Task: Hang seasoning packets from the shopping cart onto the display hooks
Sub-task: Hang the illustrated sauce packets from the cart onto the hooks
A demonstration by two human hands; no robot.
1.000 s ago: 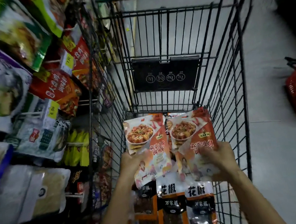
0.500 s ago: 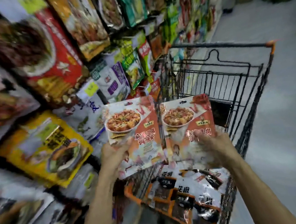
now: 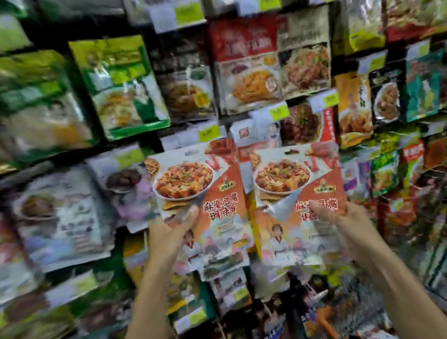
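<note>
- Nearest: gripping with the left hand [image 3: 169, 239] the lower left part of the left seasoning packet [image 3: 205, 188], thumb across the front, fingers behind.
- Gripping likewise with the right hand [image 3: 352, 226] the lower right part of the right seasoning packet [image 3: 299, 196], thumb on the printed face.
- Held upright, just beside one another; touching or not, cannot tell.
- Same print on both: bowl of red tofu dish, orange panel, Chinese lettering.
- Raised in front of the display wall [image 3: 303, 53], not yet on a hook.
- Low right, blurred: wire side of the shopping cart [image 3: 443, 251].
- Behind: rows of hanging packets, among them a green packet [image 3: 123, 85] upper left and a red-topped packet [image 3: 245, 61] above centre.
- Yellow-green price tags [image 3: 208, 133] above the rows.
- Hooks not made out in the blur.
</note>
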